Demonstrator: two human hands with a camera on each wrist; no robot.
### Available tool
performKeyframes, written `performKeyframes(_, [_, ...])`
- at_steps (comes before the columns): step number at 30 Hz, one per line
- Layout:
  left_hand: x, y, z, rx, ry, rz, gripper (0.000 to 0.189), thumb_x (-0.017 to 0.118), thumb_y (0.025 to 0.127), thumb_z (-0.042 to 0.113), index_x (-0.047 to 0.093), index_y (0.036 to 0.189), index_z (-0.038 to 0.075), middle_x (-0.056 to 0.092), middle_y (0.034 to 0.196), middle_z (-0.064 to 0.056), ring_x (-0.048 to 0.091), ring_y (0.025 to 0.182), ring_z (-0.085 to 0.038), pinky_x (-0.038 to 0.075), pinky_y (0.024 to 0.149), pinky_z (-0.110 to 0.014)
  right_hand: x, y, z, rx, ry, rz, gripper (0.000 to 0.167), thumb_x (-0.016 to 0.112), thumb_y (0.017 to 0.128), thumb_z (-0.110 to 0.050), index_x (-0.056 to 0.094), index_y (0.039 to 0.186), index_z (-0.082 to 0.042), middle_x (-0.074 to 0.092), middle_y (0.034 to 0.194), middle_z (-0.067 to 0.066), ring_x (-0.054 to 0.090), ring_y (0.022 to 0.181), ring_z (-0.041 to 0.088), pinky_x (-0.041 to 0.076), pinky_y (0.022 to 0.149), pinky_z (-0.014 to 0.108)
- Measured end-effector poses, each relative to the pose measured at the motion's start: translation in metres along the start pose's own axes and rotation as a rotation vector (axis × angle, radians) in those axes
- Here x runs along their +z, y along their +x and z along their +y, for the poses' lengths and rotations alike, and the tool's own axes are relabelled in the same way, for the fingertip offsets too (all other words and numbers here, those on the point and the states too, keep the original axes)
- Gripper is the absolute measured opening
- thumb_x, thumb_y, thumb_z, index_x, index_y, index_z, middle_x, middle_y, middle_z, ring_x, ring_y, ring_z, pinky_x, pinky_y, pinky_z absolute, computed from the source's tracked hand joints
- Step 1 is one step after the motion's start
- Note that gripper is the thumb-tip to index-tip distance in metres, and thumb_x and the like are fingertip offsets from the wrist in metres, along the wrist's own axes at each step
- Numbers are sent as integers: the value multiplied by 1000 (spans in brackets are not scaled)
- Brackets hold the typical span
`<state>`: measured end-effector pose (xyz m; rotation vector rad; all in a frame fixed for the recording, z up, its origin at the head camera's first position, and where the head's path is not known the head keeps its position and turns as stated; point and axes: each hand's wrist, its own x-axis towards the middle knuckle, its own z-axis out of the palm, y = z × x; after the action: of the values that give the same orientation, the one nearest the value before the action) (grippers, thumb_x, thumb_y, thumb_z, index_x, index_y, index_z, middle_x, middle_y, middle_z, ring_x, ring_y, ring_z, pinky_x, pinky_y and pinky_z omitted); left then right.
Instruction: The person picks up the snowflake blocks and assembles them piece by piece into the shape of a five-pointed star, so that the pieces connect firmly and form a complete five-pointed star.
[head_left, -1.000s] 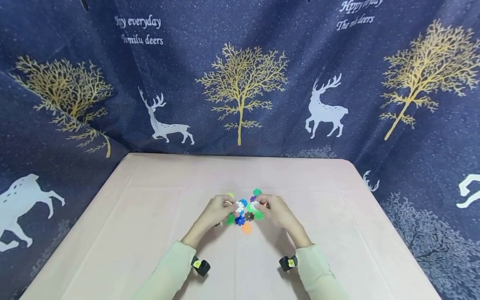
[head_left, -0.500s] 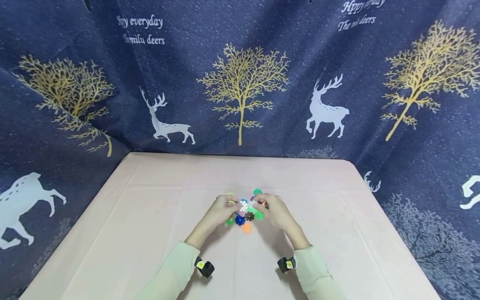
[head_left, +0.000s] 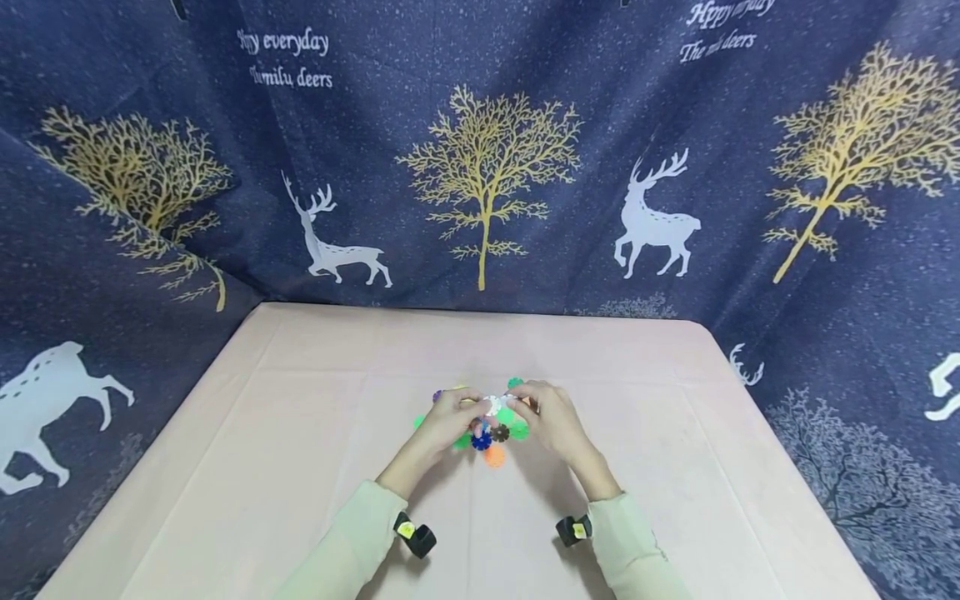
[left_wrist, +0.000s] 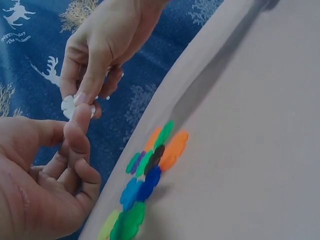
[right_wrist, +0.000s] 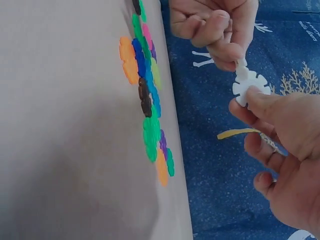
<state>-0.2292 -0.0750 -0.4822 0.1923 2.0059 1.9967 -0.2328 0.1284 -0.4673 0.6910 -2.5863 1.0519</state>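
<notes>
Near the middle of the table, my left hand (head_left: 448, 421) pinches a small white notched disc (head_left: 492, 406) between thumb and fingers. Opposite it, my right hand (head_left: 553, 423) pinches a second white notched disc (right_wrist: 244, 90), seen flat-on in the right wrist view. The two discs meet edge to edge there; whether their slots are joined I cannot tell. Both hands are raised above a spread of coloured notched discs, among them a dark blue disc (head_left: 481, 439), a brown disc (head_left: 500, 432) and an orange disc (head_left: 494, 456). My hands partly hide the others.
The discs lie on a pale pink tablecloth (head_left: 300, 467). More green discs (left_wrist: 131, 220) and a light blue disc (left_wrist: 130, 192) are in the spread. Behind the table hangs a dark blue curtain (head_left: 525, 50) printed with deer and trees.
My left hand has moved right with its white disc, closing the gap to the disc in my right hand. Purple and green discs now show left of my left hand.
</notes>
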Motion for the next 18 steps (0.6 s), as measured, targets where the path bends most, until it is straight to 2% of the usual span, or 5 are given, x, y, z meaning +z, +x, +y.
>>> performKeyframes(6, [3, 1, 3, -10, -21, 10, 20, 58, 100, 9, 59, 111, -8, 73, 81, -10, 58, 60, -7, 50, 65, -24, 3, 0, 3, -113, -75, 74, 8, 75, 88, -12, 77, 96, -11, 73, 86, 0, 54, 68, 10, 45, 67, 31])
performKeyframes(12, [5, 1, 3, -20, -57, 12, 22, 57, 101, 8, 56, 113, -10, 72, 80, -7, 62, 66, -8, 52, 67, -23, 5, -2, 1, -124, -94, 102, 9, 74, 90, -13, 76, 98, -9, 75, 96, 4, 58, 76, 16, 43, 71, 35])
performKeyframes(18, [6, 1, 3, -31, -96, 16, 20, 58, 100, 8, 56, 112, -8, 72, 78, -5, 62, 65, -8, 52, 68, -22, 6, -1, 2, -139, -97, 111, 9, 73, 90, -12, 76, 98, -9, 75, 95, 3, 57, 75, 16, 43, 71, 36])
